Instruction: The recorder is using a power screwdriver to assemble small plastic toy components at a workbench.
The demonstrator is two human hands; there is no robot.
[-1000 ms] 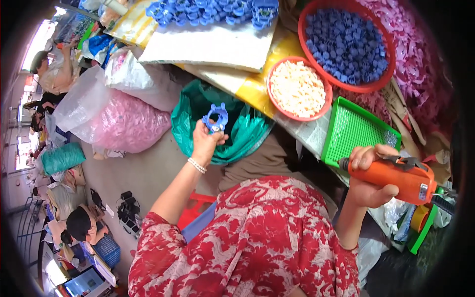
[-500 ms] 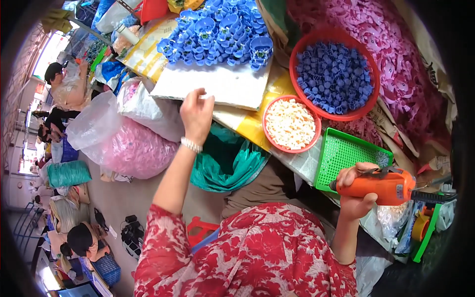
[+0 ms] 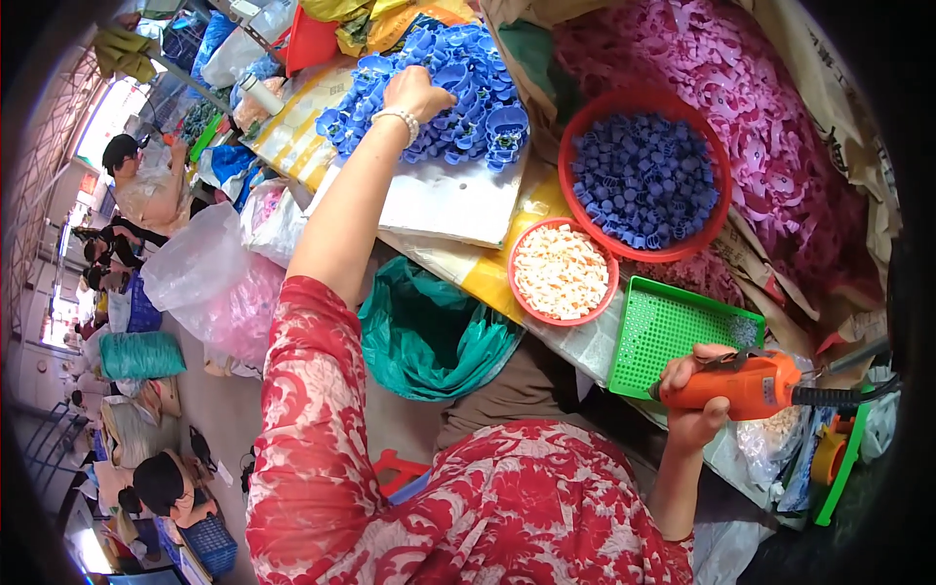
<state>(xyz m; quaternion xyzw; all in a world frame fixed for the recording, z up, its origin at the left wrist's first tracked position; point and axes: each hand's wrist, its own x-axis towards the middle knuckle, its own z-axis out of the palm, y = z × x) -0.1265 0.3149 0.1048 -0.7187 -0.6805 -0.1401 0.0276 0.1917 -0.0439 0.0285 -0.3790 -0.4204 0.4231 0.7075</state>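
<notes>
My left hand (image 3: 417, 96), a beaded bracelet on its wrist, reaches into a heap of blue plastic parts (image 3: 450, 73) on a white board (image 3: 444, 205). Its fingers curl down among the parts, and whatever is between them is hidden. My right hand (image 3: 694, 395) grips an orange electric screwdriver (image 3: 736, 384), its dark tip facing left and a black cord leaving its back end. Below the screwdriver's tip side lies a green perforated tray (image 3: 663, 336) with some small grey pieces (image 3: 744, 333) in one corner.
A red basin (image 3: 723, 185) holds dark blue parts; a smaller red bowl (image 3: 514, 283) holds small white-and-orange pieces. Pink parts (image 3: 751, 127) are heaped at the far right. An opened teal bag (image 3: 390, 341) hangs below the table edge. Other people sit at the left.
My left hand has moved forward from above the board's near edge into the blue heap. My right hand still holds the screwdriver. The view has shifted slightly.
</notes>
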